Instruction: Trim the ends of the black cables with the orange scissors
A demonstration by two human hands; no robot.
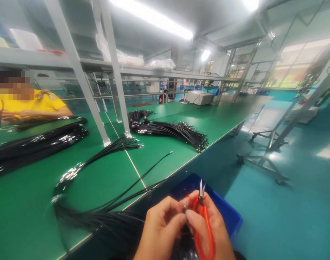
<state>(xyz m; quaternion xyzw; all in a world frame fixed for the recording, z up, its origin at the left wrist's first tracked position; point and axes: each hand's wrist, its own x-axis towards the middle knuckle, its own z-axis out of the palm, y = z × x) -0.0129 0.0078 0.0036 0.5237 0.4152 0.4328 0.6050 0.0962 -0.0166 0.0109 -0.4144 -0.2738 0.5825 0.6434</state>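
Observation:
My right hand (pixel 217 225) is closed around a pair of scissors (pixel 208 224) with orange-red handles, its short blades pointing up and slightly apart. My left hand (pixel 159 224) pinches the end of a black cable (pixel 185 208), and the right thumb and fingertips meet it there. Most of that cable is hidden behind the fingers. Left of my hands, a bundle of thin black cables (pixel 100 218) with silvery tips hangs over the edge of the green table (pixel 94 191). Its bound part (pixel 69 177) curves back across the tabletop.
Below my hands is a blue bin (pixel 232 216). More black cable bundles lie further back (pixel 170 131) and at left (pixel 37 148). Grey shelf posts (pixel 117 72) rise from the table. A person in a yellow top (pixel 32 104) sits across at left. A wheeled frame (pixel 270 151) stands right.

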